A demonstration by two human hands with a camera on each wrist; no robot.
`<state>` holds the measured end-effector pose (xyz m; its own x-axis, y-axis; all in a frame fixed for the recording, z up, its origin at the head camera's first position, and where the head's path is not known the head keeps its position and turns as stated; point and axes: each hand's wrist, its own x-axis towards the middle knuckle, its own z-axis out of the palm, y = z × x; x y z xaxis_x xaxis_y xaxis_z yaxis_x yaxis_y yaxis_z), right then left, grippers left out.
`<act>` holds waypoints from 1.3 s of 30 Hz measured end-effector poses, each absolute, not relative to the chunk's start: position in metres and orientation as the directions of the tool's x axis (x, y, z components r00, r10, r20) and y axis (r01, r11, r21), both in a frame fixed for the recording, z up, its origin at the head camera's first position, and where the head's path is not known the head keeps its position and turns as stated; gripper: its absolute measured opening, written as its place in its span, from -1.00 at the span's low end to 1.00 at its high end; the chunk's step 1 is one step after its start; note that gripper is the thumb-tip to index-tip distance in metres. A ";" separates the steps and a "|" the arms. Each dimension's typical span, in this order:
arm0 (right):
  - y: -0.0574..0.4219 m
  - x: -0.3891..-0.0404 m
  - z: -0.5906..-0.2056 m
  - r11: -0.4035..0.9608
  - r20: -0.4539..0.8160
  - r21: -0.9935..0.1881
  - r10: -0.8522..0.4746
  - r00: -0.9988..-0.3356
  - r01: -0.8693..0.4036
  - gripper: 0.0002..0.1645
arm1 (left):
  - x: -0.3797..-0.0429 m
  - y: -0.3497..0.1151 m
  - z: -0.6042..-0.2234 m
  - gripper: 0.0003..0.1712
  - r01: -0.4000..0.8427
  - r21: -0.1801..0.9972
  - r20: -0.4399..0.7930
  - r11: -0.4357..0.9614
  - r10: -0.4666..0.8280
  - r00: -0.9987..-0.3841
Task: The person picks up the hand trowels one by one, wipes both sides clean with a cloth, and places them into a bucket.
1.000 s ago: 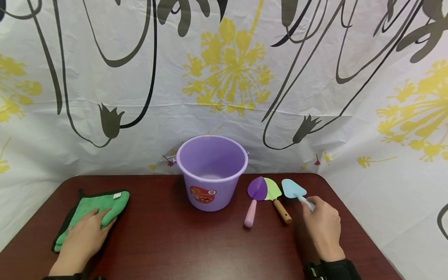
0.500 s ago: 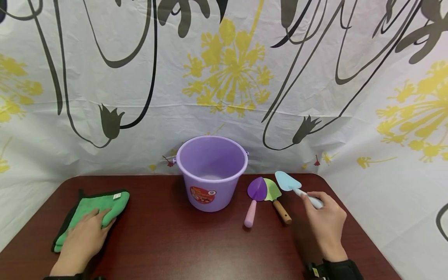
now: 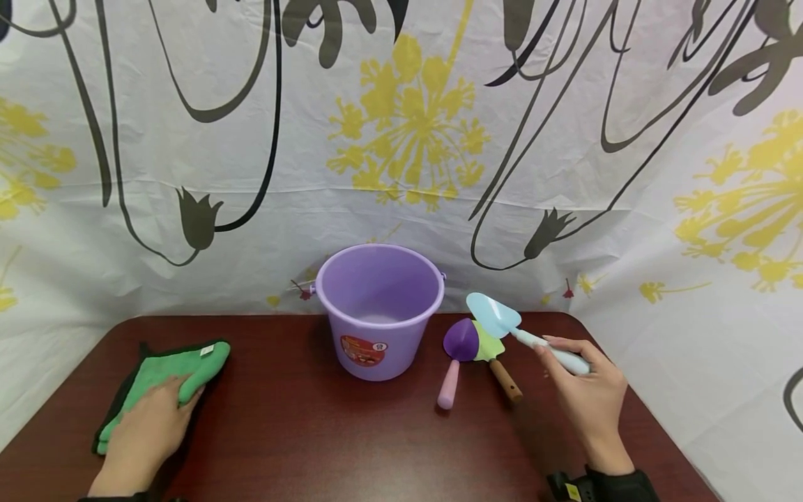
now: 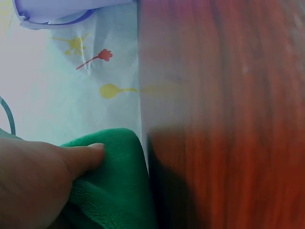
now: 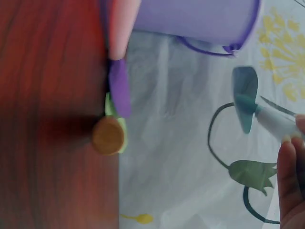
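Note:
My right hand [image 3: 590,397] grips the pale blue handle of a small garden trowel [image 3: 493,315], raised with its blade pointing up and left. In the right wrist view, fingertips [image 5: 291,162] show around the handle of that trowel [image 5: 245,98]. A purple-bladed trowel [image 3: 449,385] with a pink handle and a green-bladed one [image 3: 505,380] with a wooden handle lie on the table. At the left, my left hand [image 3: 150,418] pinches a fold of a green, dark-edged cloth [image 3: 162,366]. The left wrist view shows the thumb over the cloth [image 4: 112,186].
A light purple bucket [image 3: 379,348] with a red label stands at the back middle of the dark wooden table [image 3: 314,446]. Behind it hangs a white sheet [image 3: 251,160] with grey and yellow plant prints.
My right hand has lifted the light blue trowel off the table, its blade going up and left. My left fingers have drawn in on the cloth, whose right edge shifts slightly.

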<state>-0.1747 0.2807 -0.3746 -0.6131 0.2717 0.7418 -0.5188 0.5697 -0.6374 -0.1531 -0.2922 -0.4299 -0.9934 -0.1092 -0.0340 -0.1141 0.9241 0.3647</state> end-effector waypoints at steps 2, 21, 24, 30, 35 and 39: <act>0.280 -0.173 -0.371 0.507 0.749 -0.642 0.258 -0.610 -0.575 -0.76 | -0.152 -0.292 -0.428 -0.25 -0.124 0.386 -0.034 0.914 -0.120 -0.992; 0.260 -0.153 -0.344 -0.020 0.749 -0.647 0.173 -0.640 -0.762 -0.83 | -0.145 -0.265 -0.394 -0.42 -0.217 0.545 0.096 0.810 -0.317 -0.943; 0.253 -0.147 -0.339 0.028 0.713 -0.692 0.188 -0.676 -0.722 -0.82 | -0.143 -0.259 -0.388 -0.41 -0.198 0.568 0.138 0.799 -0.330 -0.934; 0.238 -0.136 -0.333 0.134 0.576 -0.817 0.219 -0.787 -0.561 -0.80 | -0.137 -0.241 -0.377 -0.47 -0.096 0.606 0.246 0.790 -0.301 -0.922; 0.230 -0.131 -0.332 0.161 0.526 -0.849 0.184 -0.830 -0.503 -0.81 | -0.130 -0.220 -0.366 -0.50 -0.004 0.627 0.326 0.779 -0.267 -0.907; 0.224 -0.130 -0.334 0.137 0.558 -0.829 0.125 -0.821 -0.542 -0.80 | -0.125 -0.205 -0.356 -0.51 0.029 0.642 0.365 0.766 -0.272 -0.890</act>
<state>-0.1301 0.2240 -0.3342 -0.8207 0.1246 0.5576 -0.5423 0.1373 -0.8289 -0.1247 -0.2045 -0.3565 -0.8904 -0.2719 0.3650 0.0291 0.7663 0.6418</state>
